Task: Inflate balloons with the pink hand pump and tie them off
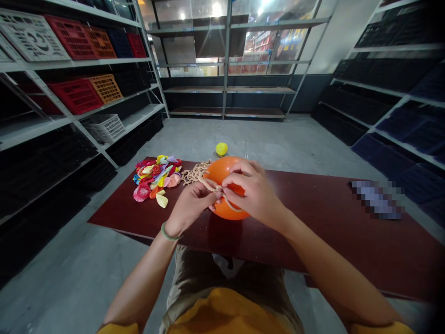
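Note:
An inflated orange balloon (227, 212) is in front of me over the table, its neck end facing me. A beige cord (207, 184) loops across it. My left hand (194, 200) pinches the cord near the balloon's neck, thumb against fingers. From the other side my right hand (252, 188) pinches at the same spot, its fingertips closed on the cord. The neck itself is mostly hidden by my fingers. More of the cord lies in a tangled heap (195, 172) just left of the balloon.
Several uninflated balloons (158, 176) in mixed colours lie piled on the dark red table (295, 218), at left. A yellow balloon (221, 149) is beyond the far edge. A blurred flat object (375, 199) lies at right. Shelves with crates (78, 95) line the sides.

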A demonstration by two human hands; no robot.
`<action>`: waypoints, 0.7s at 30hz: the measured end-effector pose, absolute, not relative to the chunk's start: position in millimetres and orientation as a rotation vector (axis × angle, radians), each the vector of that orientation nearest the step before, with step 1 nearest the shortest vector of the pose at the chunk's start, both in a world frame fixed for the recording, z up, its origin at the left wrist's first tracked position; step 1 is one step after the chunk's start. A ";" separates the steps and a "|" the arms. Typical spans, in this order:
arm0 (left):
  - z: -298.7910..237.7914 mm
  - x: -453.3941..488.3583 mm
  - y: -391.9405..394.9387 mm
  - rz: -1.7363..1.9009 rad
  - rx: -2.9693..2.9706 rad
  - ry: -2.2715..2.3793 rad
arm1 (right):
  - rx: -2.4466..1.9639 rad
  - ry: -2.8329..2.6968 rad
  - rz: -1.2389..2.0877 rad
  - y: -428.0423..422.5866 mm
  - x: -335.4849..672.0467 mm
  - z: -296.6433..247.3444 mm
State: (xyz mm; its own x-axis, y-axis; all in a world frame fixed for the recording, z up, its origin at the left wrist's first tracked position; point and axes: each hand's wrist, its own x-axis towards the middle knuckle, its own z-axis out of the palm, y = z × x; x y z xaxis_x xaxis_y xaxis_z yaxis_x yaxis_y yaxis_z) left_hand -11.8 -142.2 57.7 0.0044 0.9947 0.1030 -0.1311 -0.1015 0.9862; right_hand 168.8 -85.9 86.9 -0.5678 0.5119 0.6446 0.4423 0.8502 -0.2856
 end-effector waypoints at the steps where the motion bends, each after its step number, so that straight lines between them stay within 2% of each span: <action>1: 57.0 -11.7 -141.6 1.344 1.191 1.077 | -0.697 -2.252 0.122 -85.4 167.4 85.6; 11: 41.2 2.2 -140.4 1.732 1.168 1.118 | -0.595 -2.143 -0.125 -92.9 152.8 75.7; 18: 30.8 -2.1 -141.3 1.791 1.145 0.942 | -0.552 -2.133 0.245 -93.6 163.8 86.0; 21: 30.4 -3.7 -142.7 1.782 1.190 0.941 | -0.628 -2.153 0.294 -94.7 163.5 90.6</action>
State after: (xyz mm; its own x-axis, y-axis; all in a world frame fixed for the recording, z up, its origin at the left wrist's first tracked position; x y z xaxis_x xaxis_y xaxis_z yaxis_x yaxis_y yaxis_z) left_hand -3.7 -142.7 30.4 -0.2572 0.8938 0.3675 -0.2002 -0.4213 0.8845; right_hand 163.5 -94.7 90.6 -0.5116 0.5324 0.6744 0.3324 0.8464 -0.4160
